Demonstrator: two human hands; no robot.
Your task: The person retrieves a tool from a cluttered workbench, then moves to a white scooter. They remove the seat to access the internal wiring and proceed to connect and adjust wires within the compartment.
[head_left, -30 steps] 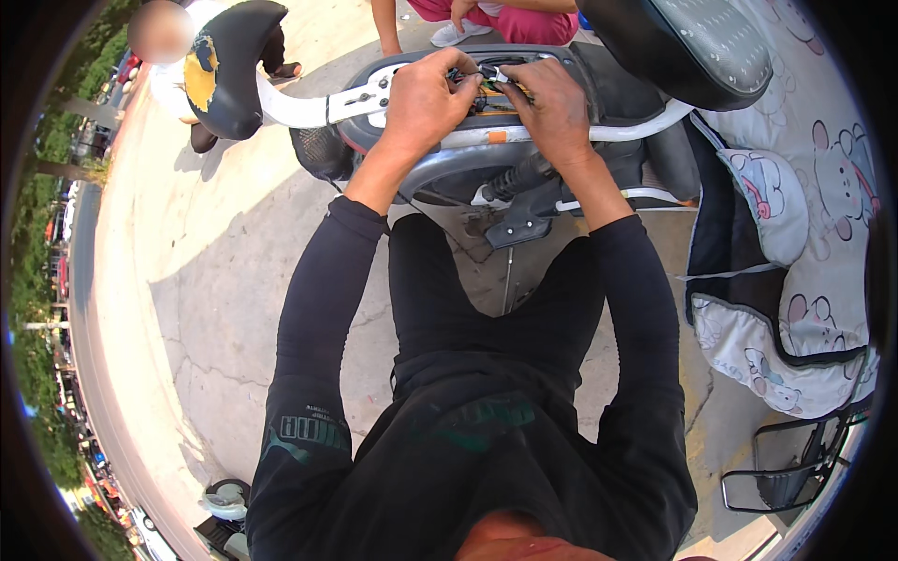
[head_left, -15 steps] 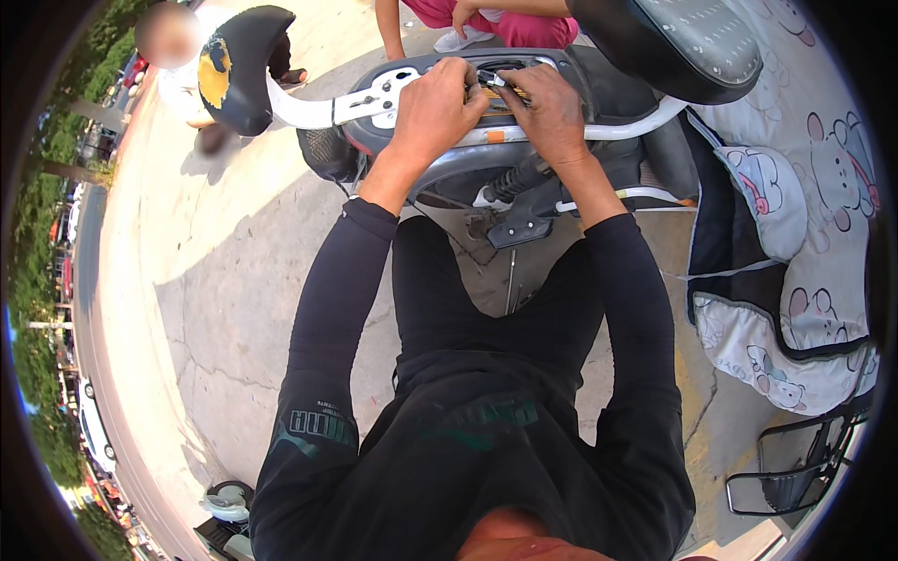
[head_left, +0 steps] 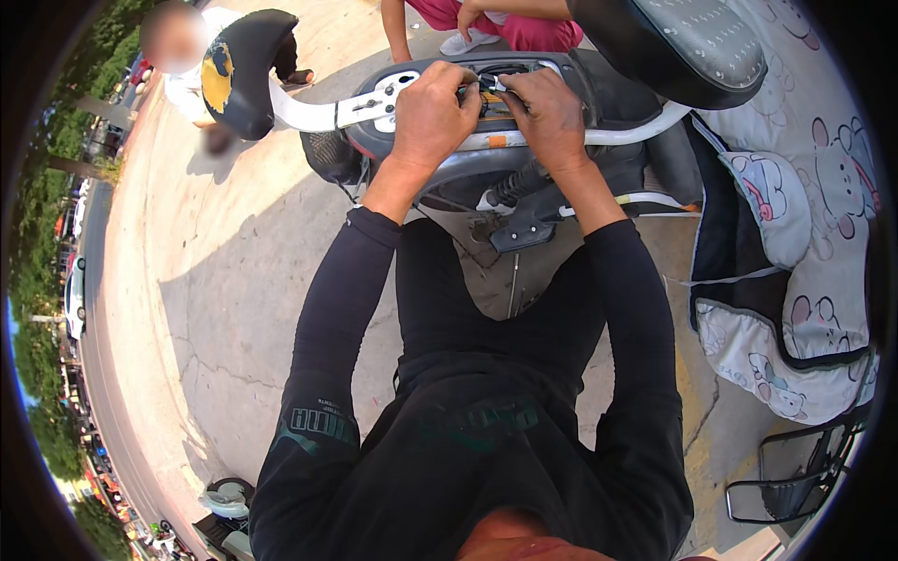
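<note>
An electric scooter with a white frame tube stands across the top of the view, its footboard compartment uncovered with dark wires inside. Over that opening my left hand and my right hand face each other, both with fingers pinched. Between their fingertips is a small pale wire connector. My right thumb and forefinger grip it from the right. The left fingertips are curled at its other side and partly hidden behind the hand. Just below lies the scooter's black coil shock absorber.
A worn black saddle is at upper left, a larger black seat at upper right. Two people crouch beyond the scooter. A mouse-patterned quilted cover hangs at right, near a black metal rack. A thin metal rod lies between my legs.
Both hands stay over the compartment with small finger shifts around the connector. The whole view has moved slightly.
</note>
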